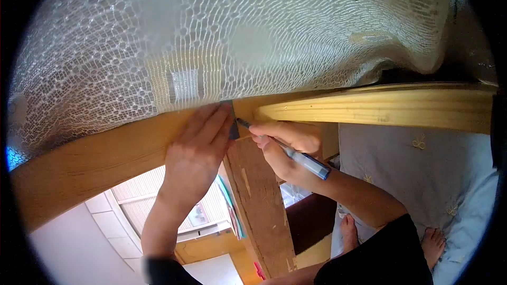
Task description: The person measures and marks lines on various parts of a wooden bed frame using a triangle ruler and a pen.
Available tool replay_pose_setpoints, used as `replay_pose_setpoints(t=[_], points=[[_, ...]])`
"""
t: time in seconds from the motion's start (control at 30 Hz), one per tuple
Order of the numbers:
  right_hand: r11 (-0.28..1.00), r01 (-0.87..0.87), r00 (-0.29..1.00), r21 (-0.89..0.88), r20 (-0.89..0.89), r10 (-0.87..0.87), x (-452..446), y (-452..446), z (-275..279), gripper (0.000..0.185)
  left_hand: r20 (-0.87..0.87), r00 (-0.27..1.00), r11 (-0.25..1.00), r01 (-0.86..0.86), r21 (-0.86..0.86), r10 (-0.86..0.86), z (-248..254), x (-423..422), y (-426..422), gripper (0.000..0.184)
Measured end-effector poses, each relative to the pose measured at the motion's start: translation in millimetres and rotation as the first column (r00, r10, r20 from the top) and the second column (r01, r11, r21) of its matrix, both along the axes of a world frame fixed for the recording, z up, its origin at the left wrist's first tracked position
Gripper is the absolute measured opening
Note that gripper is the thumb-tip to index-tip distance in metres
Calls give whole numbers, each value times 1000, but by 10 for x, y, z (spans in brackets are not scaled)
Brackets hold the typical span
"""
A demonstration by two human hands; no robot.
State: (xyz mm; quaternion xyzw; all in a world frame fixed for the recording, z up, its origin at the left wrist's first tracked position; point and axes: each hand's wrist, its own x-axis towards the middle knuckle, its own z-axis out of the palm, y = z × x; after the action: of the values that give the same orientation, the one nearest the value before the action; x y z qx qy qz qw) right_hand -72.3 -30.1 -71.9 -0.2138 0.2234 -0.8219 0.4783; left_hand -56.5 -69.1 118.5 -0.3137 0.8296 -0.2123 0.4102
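My right hand (289,145) is closed around a pen (306,162) with a clear barrel and a blue end. Its dark tip meets, or nearly meets, the edge of a flat dark grey strip (234,131), perhaps a ruler, lying across a wooden beam (127,150). My left hand (198,137) holds this strip against the beam, fingers close together on top; the thumb is hidden beneath the hand. Part of the strip is covered by those fingers. Just right of the pen tip, a pale wooden board (380,106) runs off to the right.
A white lace cloth (253,26) hangs over the beam's upper side. Below are an upright wooden post (261,206), a window (174,200) and a white wall (79,253). Two bare feet (348,232) rest on grey-blue bedding (412,174) at lower right.
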Motion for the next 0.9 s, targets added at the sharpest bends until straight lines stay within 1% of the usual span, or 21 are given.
replay_pose_setpoints(t=[0.1, 0.17, 0.2, 0.27, 0.37, 0.47, 0.57, 0.7, 0.77, 0.8, 0.9], points=[[1000, -24, 1000, 17, 3, 24, -32, 39, 14, 18, -10, 1000, 1000, -4, 12, 4, 2, -13, -3, 39], [992, -125, 992, 22, 28, 124, -81, 76, 27, 16, -2, 1000, 1000, -1, 10, 1, -1, -13, 0, 40], [992, -124, 992, 22, 29, 124, -79, 78, 15, 16, 5, 1000, 1000, 2, 9, -2, -2, -14, 2, 40], [996, -88, 996, 2, -18, 88, -68, 76, -7, 15, 8, 1000, 1000, 6, 12, -6, -3, -28, 1, 41], [998, -51, 998, -31, -27, 50, -81, 90, -5, 15, 10, 1000, 1000, -3, 12, 3, -2, -25, 7, 43], [997, -55, 997, -46, -50, 52, -100, 99, -13, 16, 8, 1000, 1000, -13, 7, 12, -2, -25, 13, 45], [998, -39, 999, -58, -18, 38, -102, 111, -5, 14, 5, 1000, 1000, -16, 11, 16, 5, -32, 13, 45], [994, -103, 994, -41, -45, 101, -175, 157, -7, 11, -12, 999, 999, -47, 13, 48, 5, -22, 25, 46], [995, -39, 998, -92, -61, 34, -259, 124, -18, 16, -1, 1000, 1000, -26, 15, 26, 7, -21, 17, 45], [995, -40, 998, -92, -60, 35, -258, 124, -19, 16, 10, 1000, 1000, -5, 18, 5, 8, -22, 17, 45], [995, 14, 998, -98, -60, -20, -246, 142, -25, 17, 1, 1000, 1000, -14, 22, 14, 7, -35, 26, 45]])
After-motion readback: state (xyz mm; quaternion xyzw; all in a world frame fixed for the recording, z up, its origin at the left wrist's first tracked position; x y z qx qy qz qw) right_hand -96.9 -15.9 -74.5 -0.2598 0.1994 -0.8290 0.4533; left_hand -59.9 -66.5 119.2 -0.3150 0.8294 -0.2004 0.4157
